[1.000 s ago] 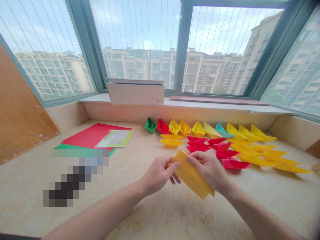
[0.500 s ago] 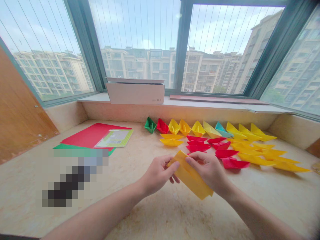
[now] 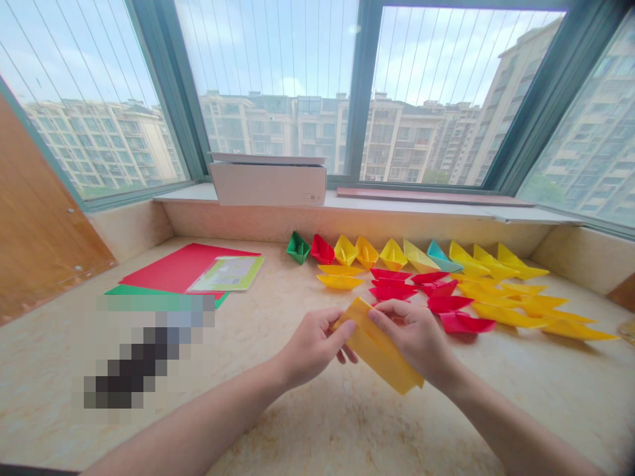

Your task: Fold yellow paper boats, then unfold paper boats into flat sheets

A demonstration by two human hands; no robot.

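Observation:
A folded sheet of yellow paper [image 3: 384, 357] is held slantwise above the counter, between both hands. My left hand [image 3: 320, 340] pinches its upper left edge, thumb on the near face and fingers behind. Closed on the upper right edge is my right hand [image 3: 409, 334], its thumb pressing near the top corner. Just beyond the hands sit red paper boats [image 3: 394, 291] and a yellow paper boat [image 3: 341, 277]. The fingertips behind the paper are partly hidden.
More paper boats, such as a green one [image 3: 297, 248], line the back of the counter [image 3: 278, 423]. To the left lie red sheets [image 3: 163, 268], a green sheet and a clear packet [image 3: 231, 272]. A blurred patch hides something there. A white box [image 3: 270, 185] rests on the sill.

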